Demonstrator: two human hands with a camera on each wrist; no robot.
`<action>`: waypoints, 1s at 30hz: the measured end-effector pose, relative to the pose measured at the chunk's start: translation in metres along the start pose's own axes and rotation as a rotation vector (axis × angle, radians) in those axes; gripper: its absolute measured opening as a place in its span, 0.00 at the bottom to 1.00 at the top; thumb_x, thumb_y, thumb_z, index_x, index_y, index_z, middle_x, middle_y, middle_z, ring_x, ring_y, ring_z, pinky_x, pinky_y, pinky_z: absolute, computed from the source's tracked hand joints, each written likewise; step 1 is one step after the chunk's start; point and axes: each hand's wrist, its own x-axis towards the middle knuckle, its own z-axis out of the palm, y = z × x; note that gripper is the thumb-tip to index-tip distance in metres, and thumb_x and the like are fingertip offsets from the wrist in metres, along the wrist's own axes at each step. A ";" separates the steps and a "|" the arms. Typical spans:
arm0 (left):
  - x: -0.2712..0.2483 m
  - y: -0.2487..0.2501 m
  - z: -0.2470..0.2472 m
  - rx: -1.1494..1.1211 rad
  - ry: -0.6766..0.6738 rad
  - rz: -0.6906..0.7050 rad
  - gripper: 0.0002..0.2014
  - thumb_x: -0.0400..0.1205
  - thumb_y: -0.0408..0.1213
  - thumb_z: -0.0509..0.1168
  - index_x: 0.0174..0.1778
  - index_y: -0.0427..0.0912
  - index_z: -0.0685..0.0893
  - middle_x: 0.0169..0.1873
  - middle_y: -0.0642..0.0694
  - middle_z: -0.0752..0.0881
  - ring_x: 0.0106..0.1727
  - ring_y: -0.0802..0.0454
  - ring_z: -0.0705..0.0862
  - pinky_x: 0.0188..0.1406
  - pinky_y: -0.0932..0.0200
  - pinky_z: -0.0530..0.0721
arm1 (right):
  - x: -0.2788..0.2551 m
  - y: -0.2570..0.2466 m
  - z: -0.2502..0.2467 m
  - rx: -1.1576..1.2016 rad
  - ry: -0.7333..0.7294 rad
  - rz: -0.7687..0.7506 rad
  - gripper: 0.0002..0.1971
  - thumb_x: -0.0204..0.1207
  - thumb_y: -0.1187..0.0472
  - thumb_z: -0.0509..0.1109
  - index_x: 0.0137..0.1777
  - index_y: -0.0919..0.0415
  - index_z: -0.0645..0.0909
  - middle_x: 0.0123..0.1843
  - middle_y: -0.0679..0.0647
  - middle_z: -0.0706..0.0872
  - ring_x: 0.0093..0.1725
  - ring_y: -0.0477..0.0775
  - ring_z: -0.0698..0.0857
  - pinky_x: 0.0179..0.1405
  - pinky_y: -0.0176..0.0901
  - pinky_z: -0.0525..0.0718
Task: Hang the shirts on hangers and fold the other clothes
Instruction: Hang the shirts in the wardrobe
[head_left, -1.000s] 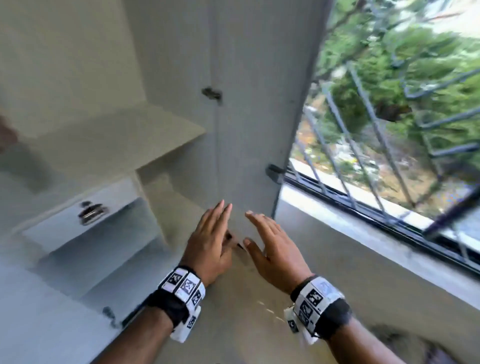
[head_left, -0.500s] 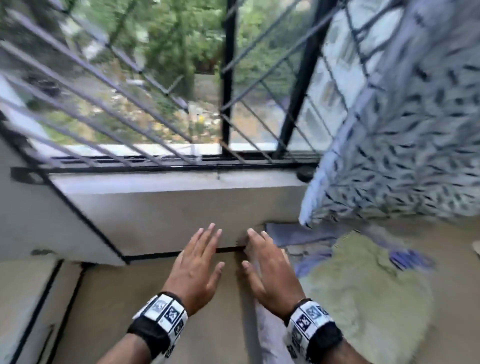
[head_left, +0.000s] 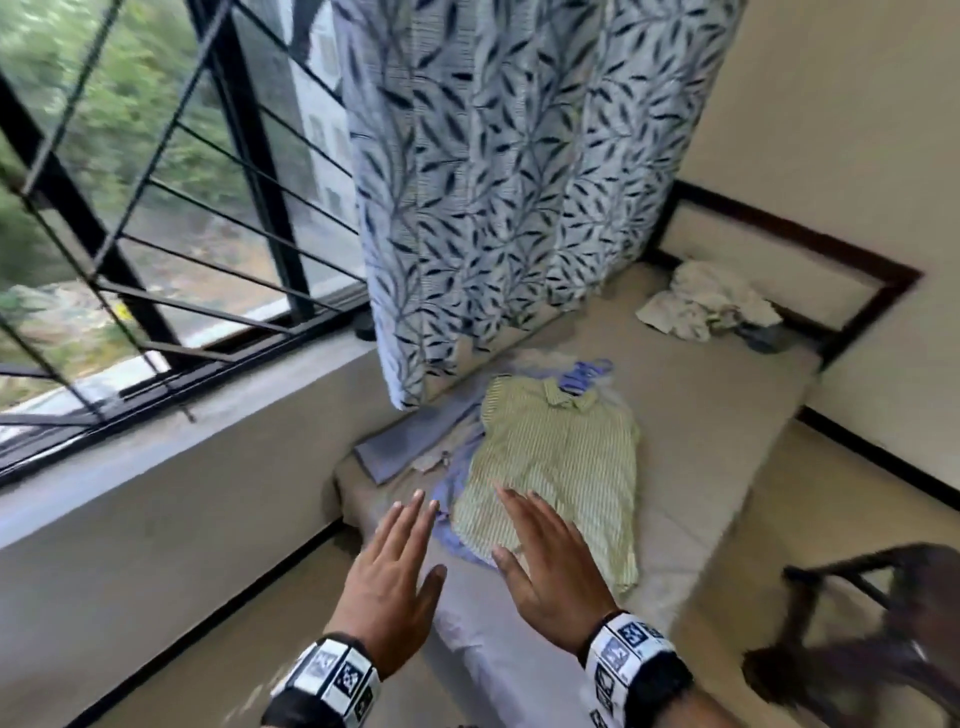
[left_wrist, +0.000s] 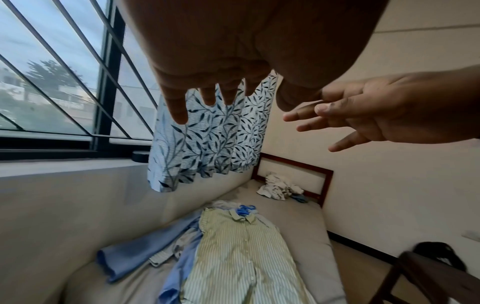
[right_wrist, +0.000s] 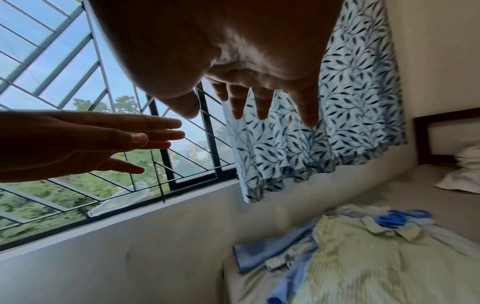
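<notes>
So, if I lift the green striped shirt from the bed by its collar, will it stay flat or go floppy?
Probably floppy: the green striped shirt looks thin and already wrinkles on the mattress. It likely weighs little. It may drag the blue garment lying partly beneath it.

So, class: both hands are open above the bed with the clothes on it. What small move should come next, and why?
Probably lower both hands onto the green striped shirt and take it by the collar. It lies flat on top of the pile, the blue hanger sits just beyond its collar, and the left hand and right hand are empty.
</notes>
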 end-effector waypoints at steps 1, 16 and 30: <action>-0.001 0.003 0.007 -0.010 -0.010 0.014 0.36 0.89 0.62 0.43 0.92 0.49 0.55 0.91 0.52 0.56 0.91 0.48 0.55 0.85 0.43 0.68 | -0.011 0.004 -0.001 -0.001 0.001 0.022 0.33 0.89 0.39 0.52 0.92 0.37 0.45 0.91 0.30 0.49 0.92 0.42 0.48 0.88 0.66 0.58; 0.006 0.070 0.066 -0.242 -0.223 -0.007 0.40 0.81 0.68 0.40 0.91 0.59 0.53 0.90 0.63 0.53 0.84 0.55 0.70 0.77 0.56 0.76 | -0.131 0.104 -0.036 0.044 0.193 0.220 0.30 0.86 0.37 0.54 0.86 0.25 0.47 0.87 0.30 0.60 0.89 0.42 0.58 0.87 0.55 0.66; 0.124 0.130 0.159 -0.233 -0.244 -0.046 0.34 0.86 0.64 0.44 0.90 0.63 0.54 0.86 0.72 0.54 0.84 0.70 0.62 0.77 0.72 0.65 | -0.042 0.311 -0.091 0.079 0.058 0.285 0.33 0.87 0.35 0.52 0.91 0.41 0.55 0.90 0.45 0.65 0.89 0.47 0.62 0.87 0.48 0.65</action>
